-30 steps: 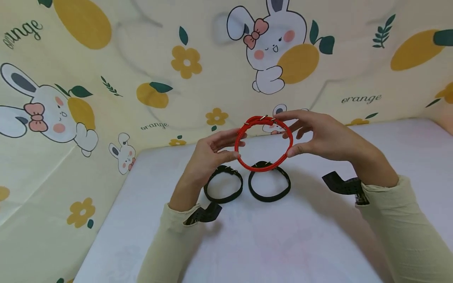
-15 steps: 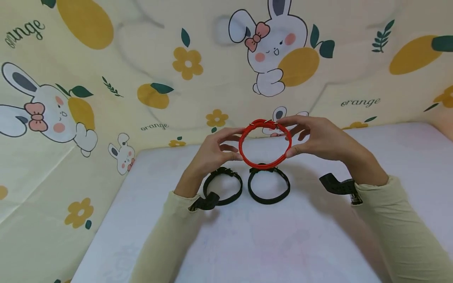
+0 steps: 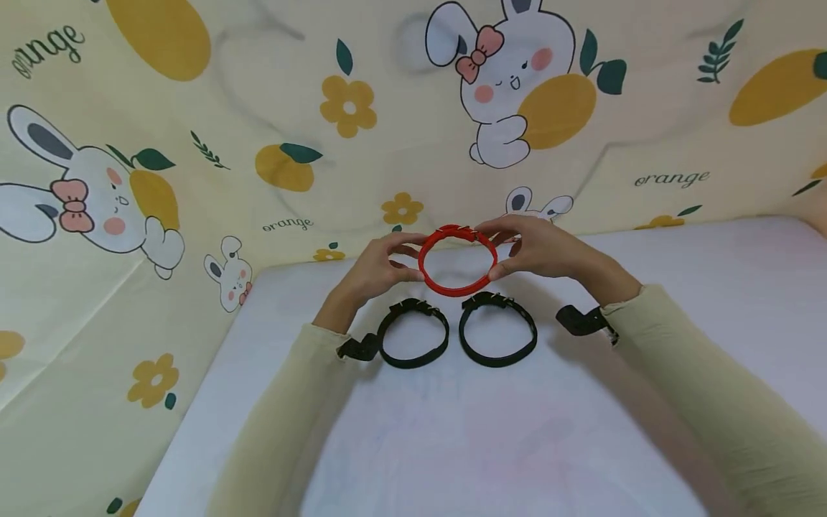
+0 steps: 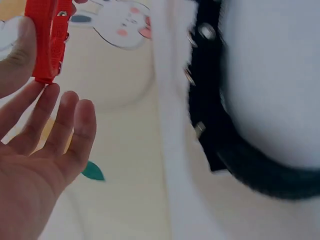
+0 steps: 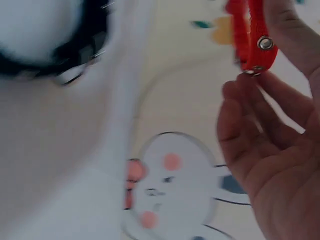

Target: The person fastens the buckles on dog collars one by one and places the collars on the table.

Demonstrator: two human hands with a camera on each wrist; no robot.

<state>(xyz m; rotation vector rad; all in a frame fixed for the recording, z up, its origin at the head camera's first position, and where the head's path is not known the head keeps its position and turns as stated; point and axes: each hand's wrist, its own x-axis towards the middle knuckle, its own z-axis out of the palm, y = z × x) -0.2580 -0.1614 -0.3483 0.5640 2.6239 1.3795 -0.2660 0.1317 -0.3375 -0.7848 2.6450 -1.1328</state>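
Holding a red collar (image 3: 457, 261) between them, the left hand (image 3: 377, 269) pinches its left side with thumb and fingertips while the right hand (image 3: 539, 248) pinches its right side. The buckled loop hangs in the air over the far middle of the white table (image 3: 491, 438), close to the far edge. Two black collars (image 3: 413, 334) (image 3: 497, 329) lie flat side by side on the table, just nearer than the red one. A rabbit-printed cloth (image 3: 194, 122) backs the table.

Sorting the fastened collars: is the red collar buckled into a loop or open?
Buckled: the red webbing collar forms a closed ring, pinched by the left hand and right hand.
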